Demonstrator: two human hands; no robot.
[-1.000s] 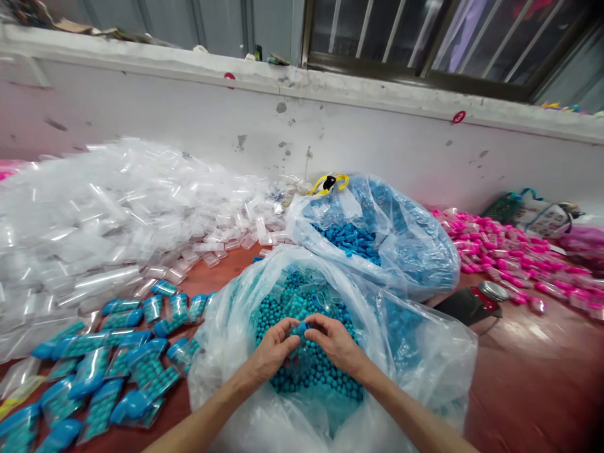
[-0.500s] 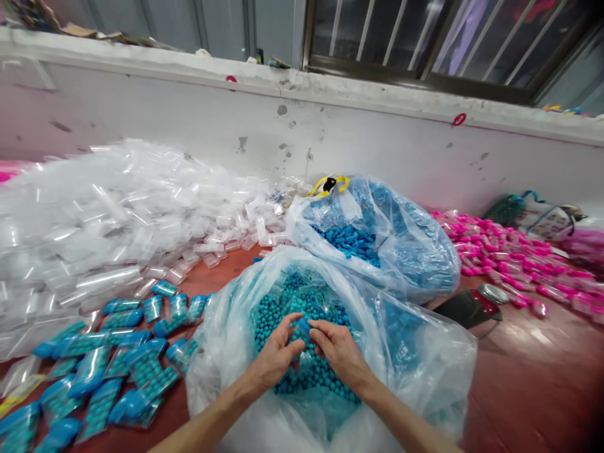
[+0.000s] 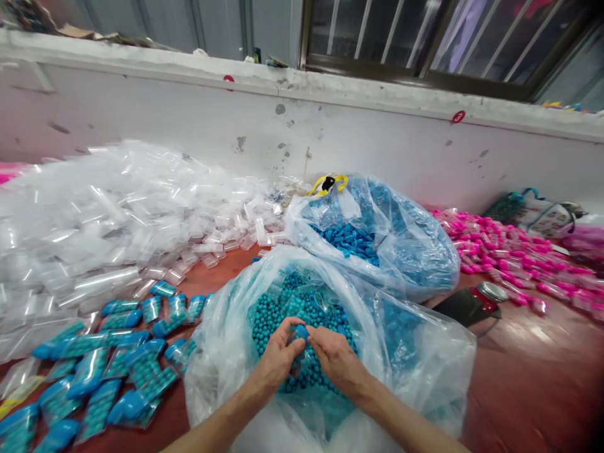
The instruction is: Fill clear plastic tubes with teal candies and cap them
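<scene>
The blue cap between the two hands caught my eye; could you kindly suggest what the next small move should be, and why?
I would probably press the blue cap gently with the right hand while the left hand steadies it: the fingertips meet at it, its fit is hidden, and bead-filled containers at the left wear similar caps.

Red surface (image 3: 533,377) bearing bead bag (image 3: 217,352); blue-capped packs (image 3: 92,371); pink pile (image 3: 504,251)

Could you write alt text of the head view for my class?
A person's hands meet at a small blue piece over an open bag of turquoise beads. Bead-filled containers with blue tops lie left; another bag of blue pieces sits behind.
</scene>
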